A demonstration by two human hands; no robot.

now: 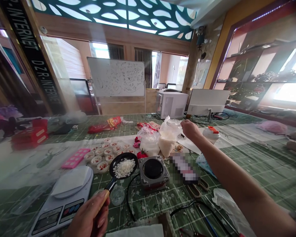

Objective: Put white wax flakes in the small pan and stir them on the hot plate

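Observation:
My left hand is closed round the handle of a small black pan filled with white flakes, held just above the table beside a small grey electric hot plate. My right hand reaches far forward, fingers pinched at the edge of a clear plastic bag of white flakes. A second knotted clear bag lies next to it. Several small white cups with red bits stand behind the pan.
A white kitchen scale sits at the near left, a pink mould beyond it. Scissors, a white jar with orange lid, a crumpled white bag and cables lie right. A microwave and monitor stand at the back.

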